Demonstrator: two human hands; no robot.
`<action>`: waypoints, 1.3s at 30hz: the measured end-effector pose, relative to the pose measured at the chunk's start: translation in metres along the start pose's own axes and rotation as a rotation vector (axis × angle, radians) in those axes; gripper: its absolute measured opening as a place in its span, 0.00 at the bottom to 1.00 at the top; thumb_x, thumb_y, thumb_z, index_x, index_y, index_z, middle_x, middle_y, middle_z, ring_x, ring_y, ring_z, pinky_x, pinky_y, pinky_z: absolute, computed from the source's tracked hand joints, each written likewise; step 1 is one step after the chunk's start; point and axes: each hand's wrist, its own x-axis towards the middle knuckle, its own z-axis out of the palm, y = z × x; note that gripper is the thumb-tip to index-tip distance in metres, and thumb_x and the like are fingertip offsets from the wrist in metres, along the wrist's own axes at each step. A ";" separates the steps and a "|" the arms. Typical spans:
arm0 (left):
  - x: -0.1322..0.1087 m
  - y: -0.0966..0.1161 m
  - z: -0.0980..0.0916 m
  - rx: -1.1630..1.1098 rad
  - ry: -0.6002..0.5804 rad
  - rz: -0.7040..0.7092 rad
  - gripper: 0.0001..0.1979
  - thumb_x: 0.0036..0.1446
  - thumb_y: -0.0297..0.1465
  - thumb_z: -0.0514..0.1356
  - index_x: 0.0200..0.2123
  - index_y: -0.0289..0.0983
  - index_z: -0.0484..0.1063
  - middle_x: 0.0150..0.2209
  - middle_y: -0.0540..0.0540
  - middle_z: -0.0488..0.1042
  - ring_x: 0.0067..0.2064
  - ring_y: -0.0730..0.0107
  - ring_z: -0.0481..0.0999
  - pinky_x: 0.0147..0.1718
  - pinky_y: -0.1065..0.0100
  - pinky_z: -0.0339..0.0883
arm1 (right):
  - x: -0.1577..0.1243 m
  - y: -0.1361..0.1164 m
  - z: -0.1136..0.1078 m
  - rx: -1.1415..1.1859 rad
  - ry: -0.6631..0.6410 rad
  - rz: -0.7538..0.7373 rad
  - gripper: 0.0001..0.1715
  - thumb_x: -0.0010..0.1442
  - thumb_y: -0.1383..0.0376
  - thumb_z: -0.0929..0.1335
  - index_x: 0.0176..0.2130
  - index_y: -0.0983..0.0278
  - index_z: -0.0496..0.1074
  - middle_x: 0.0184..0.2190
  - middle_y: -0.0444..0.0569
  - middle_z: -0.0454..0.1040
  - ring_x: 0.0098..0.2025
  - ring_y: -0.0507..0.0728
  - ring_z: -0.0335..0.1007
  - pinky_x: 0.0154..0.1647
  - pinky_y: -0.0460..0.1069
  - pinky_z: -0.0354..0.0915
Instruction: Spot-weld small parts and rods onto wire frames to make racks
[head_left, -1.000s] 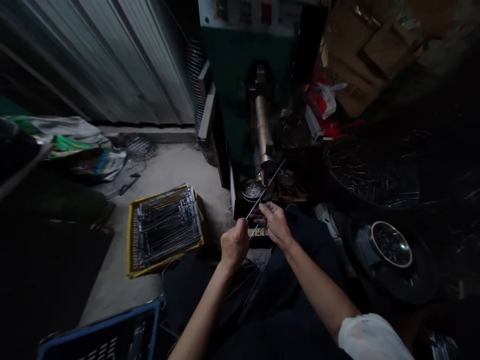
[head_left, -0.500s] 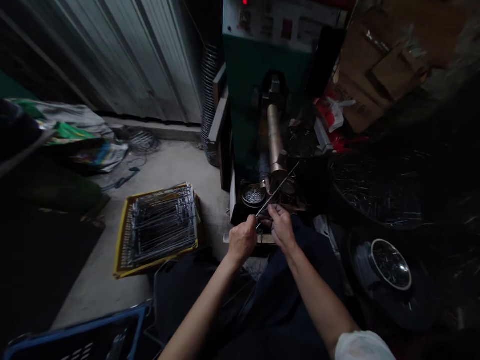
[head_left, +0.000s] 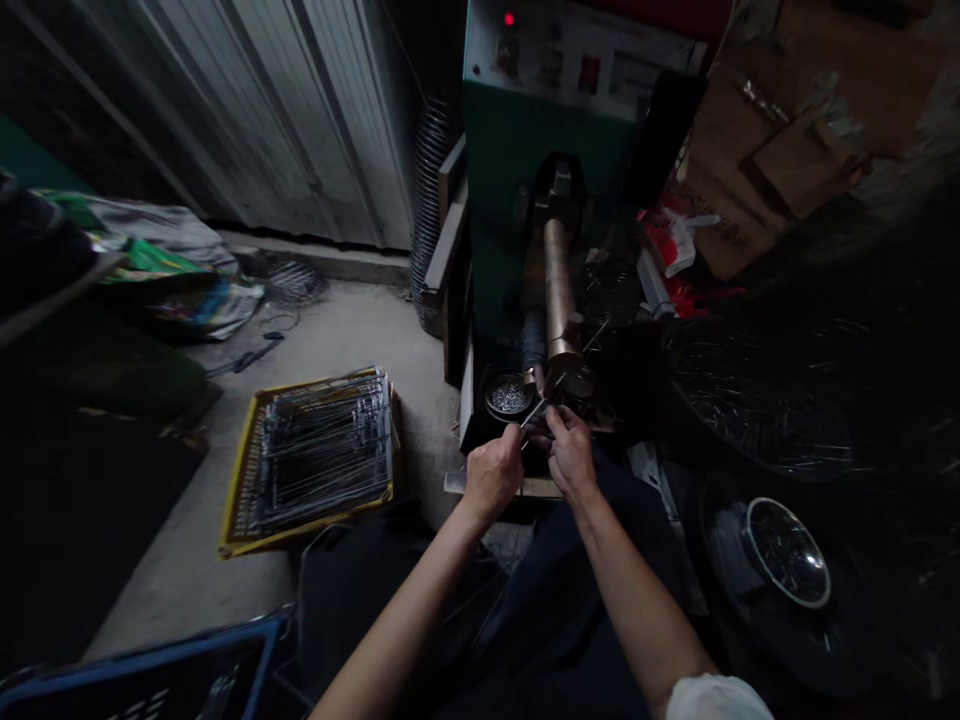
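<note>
My left hand [head_left: 493, 474] is closed in a fist around a thin metal rod [head_left: 533, 412], which slants up and right toward the lower end of the machine's thick brass-coloured arm [head_left: 558, 285]. Beside it, my right hand [head_left: 573, 455] is closed, thumb and fingers pinched together close to the rod. Whatever sits between those fingertips is too dark and small to make out. Just left of the machine's lower tip stands a round dish [head_left: 510, 397] of small shiny metal pieces. Whether the rod touches the tip cannot be told.
A yellow crate [head_left: 244, 490] of wire frames stands on the floor at left, with a blue crate [head_left: 274, 655] at the lower left. On the right are a glass-like bowl [head_left: 787, 552] of small parts, a dark basin [head_left: 757, 400] of metal pieces and cardboard boxes [head_left: 720, 190].
Both hands stay close together, while the rod now reaches the machine's lower tip instead of crossing past it to the upper right. The whole view has shifted slightly.
</note>
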 end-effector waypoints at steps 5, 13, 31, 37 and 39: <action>0.005 -0.001 0.000 -0.001 -0.016 -0.001 0.11 0.67 0.29 0.46 0.40 0.38 0.68 0.27 0.44 0.78 0.30 0.60 0.80 0.25 0.68 0.59 | 0.004 0.000 0.000 -0.013 -0.016 0.015 0.19 0.49 0.53 0.76 0.31 0.63 0.71 0.25 0.43 0.76 0.30 0.54 0.77 0.29 0.45 0.73; 0.016 0.001 0.000 0.010 -0.043 0.020 0.13 0.68 0.29 0.44 0.41 0.36 0.68 0.28 0.41 0.79 0.31 0.57 0.80 0.25 0.66 0.59 | 0.010 0.006 -0.012 -0.067 -0.028 -0.061 0.17 0.54 0.52 0.73 0.32 0.61 0.69 0.24 0.39 0.70 0.27 0.50 0.69 0.28 0.43 0.68; 0.043 -0.004 0.003 0.011 -0.002 0.131 0.14 0.69 0.30 0.43 0.40 0.37 0.68 0.27 0.44 0.78 0.30 0.59 0.79 0.25 0.66 0.57 | 0.023 -0.002 -0.018 -0.147 0.043 -0.114 0.20 0.56 0.50 0.71 0.30 0.63 0.68 0.24 0.40 0.70 0.24 0.48 0.65 0.25 0.43 0.63; 0.038 -0.011 0.005 -0.057 0.028 0.234 0.13 0.68 0.29 0.45 0.39 0.35 0.68 0.28 0.43 0.77 0.30 0.61 0.77 0.26 0.66 0.58 | -0.006 0.004 -0.046 -0.330 0.068 -0.053 0.22 0.57 0.45 0.68 0.32 0.62 0.68 0.24 0.40 0.69 0.23 0.49 0.64 0.24 0.43 0.63; 0.027 -0.020 0.004 -0.072 0.043 0.255 0.11 0.66 0.27 0.47 0.37 0.36 0.69 0.28 0.43 0.77 0.31 0.61 0.77 0.25 0.66 0.57 | -0.029 0.019 -0.063 -0.458 -0.006 0.027 0.24 0.55 0.44 0.69 0.30 0.62 0.67 0.23 0.40 0.68 0.24 0.50 0.63 0.25 0.44 0.62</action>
